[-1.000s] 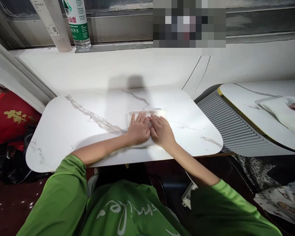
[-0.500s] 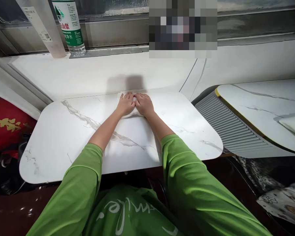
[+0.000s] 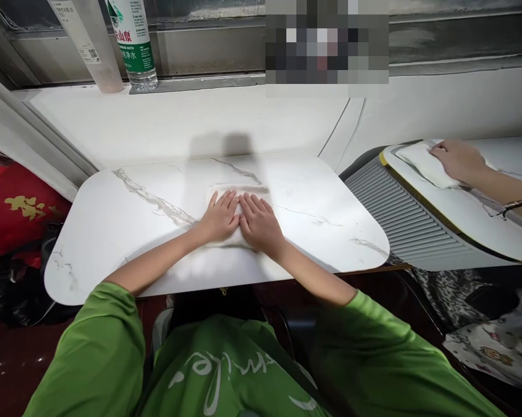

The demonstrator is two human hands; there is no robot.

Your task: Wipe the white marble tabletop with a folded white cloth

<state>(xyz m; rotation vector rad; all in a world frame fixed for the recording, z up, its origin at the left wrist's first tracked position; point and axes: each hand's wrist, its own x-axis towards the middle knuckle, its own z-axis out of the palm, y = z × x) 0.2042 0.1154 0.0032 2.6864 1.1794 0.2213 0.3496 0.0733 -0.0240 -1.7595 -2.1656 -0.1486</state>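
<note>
A folded white cloth (image 3: 238,189) lies on the white marble-patterned tabletop (image 3: 126,231), a little right of its middle. My left hand (image 3: 219,217) rests flat on the cloth's left part, fingers stretched forward. Beside it my right hand (image 3: 261,223) presses flat on the right part, its thumb close to the left thumb. The middle of the cloth is mostly hidden under both palms.
On the sill at the back left stand a clear plastic bottle with a green label (image 3: 137,58) and a tall frosted bottle (image 3: 93,58). At right, another person's hand (image 3: 458,159) is on a white cloth (image 3: 426,162) on a second table (image 3: 517,243). A red bag (image 3: 17,208) sits left.
Both my hands and the cloth have come back from the wall edge toward me, and my fingers have straightened. At right, another person's hand with a cloth has come into view.
</note>
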